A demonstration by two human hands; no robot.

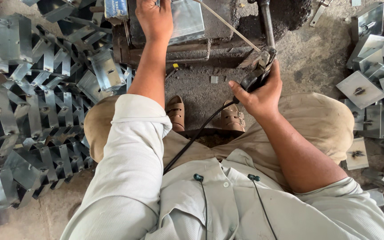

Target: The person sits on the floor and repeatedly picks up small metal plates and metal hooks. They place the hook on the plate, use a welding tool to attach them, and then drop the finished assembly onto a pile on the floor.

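The left hand is pressing down on a flat grey metal sheet that is lying on the rusty work block; the fingers are lying together on the sheet's left part, and the sheet is spreading out to the right of them. To the right of the block, the right hand is gripping a black welding holder, with the fingers closed around its handle and the thumb lying along the near side. One black cable is running from the holder toward the person's body. Just in front of the block, two brown sandals are showing between the knees. To the left of the block a big pile of bent metal brackets is lying, too many to count, and far right of it more than ten flat metal plates are lying scattered.
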